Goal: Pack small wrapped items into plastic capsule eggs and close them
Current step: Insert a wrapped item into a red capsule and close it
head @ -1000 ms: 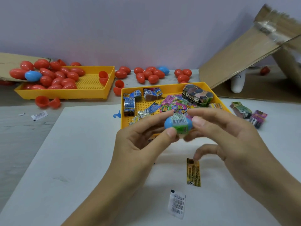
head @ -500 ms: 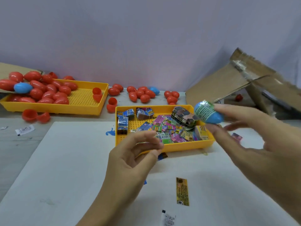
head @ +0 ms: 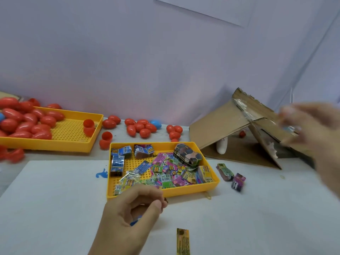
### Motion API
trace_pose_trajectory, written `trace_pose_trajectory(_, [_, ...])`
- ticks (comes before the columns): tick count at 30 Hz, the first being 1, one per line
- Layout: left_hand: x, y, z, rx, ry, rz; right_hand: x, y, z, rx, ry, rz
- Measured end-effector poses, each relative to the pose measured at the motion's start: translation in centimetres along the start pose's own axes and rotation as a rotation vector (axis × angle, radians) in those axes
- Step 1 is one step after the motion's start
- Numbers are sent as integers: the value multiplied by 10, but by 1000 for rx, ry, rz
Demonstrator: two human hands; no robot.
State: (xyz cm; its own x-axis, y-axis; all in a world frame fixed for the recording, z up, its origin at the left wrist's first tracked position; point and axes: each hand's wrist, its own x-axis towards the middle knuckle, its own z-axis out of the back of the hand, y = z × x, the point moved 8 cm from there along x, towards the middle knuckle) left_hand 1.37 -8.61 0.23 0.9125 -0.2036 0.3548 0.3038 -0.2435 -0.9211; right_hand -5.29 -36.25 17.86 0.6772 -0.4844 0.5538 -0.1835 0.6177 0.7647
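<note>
My right hand (head: 312,129) is a motion blur at the far right, over the cardboard box (head: 220,124). A blurred bit of the blue capsule egg (head: 292,128) shows at its fingertips; whether the fingers still hold it is unclear. My left hand (head: 132,212) hovers low over the white mat (head: 55,199), fingers loosely curled, holding nothing. Just beyond it stands the yellow tray (head: 165,193) with several small wrapped items (head: 165,172). A second yellow tray (head: 55,146) at the left holds several red eggs (head: 27,122).
Loose red eggs and one blue egg (head: 141,127) lie along the back wall, and open red halves (head: 105,138) sit between the trays. Two wrapped items (head: 225,171) lie right of the near tray. A yellow paper strip (head: 183,240) lies on the mat.
The right hand took the blue egg away from the left hand and swept it right and back, over the cardboard box. The left hand dropped toward the mat, empty.
</note>
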Motion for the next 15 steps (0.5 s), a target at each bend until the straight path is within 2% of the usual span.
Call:
trace_pose_trajectory(4, [2,-2,8,130,-74,2,-81,-42,-106,359,351,-263])
trace_pose_trajectory(6, [2,-14,13,181,-105,-30,-119,-53,-148,419,456,-376])
trace_pose_trajectory(8, [4,-31,26,255,-185,-123,-142,-52,-165,370,496,-328])
trace_pose_trajectory(10, [9,-51,50,349,-333,-276,-155,-48,-172,309,548,-250])
trace_pose_trajectory(12, [17,-63,90,373,-591,-349,-159,-47,-174,290,606,-222])
trace_pose_trajectory(14, [32,-62,136,350,-829,-297,-154,-51,-174,348,578,-293])
trace_pose_trajectory(15, [44,-59,153,419,-877,-247,-152,-54,-175,387,573,-338])
